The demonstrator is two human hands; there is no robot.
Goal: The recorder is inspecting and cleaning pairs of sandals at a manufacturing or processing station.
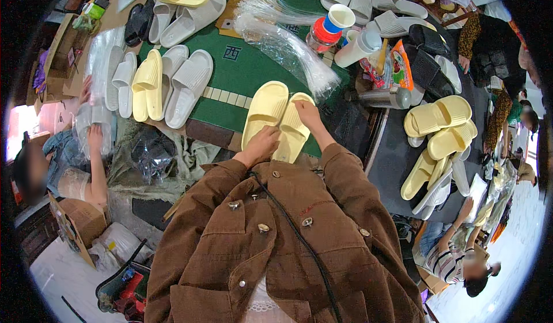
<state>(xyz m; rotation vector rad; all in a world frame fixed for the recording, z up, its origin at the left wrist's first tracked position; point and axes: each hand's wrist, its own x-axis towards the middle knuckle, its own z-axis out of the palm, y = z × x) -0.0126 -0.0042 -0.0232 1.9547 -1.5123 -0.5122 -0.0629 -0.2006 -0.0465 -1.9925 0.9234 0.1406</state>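
A pair of pale yellow slippers [268, 104] lies side by side in front of me at the near edge of the green table. The fingers of my left hand [262, 144] are curled at the near part of the pair, by the inner edge of the left slipper. My right hand [309, 116] is closed on the outer side of the right slipper [292, 132], with its fingertips turned in over it. The undersides of both slippers are hidden.
Clear plastic bags [276, 26] lie beyond the slippers. A paper cup [340, 18] and a pale bottle [357, 49] stand to their right. Grey slippers [189, 87] line the left; yellow slippers [438, 116] are stacked on the dark table at right. Other people work on both sides.
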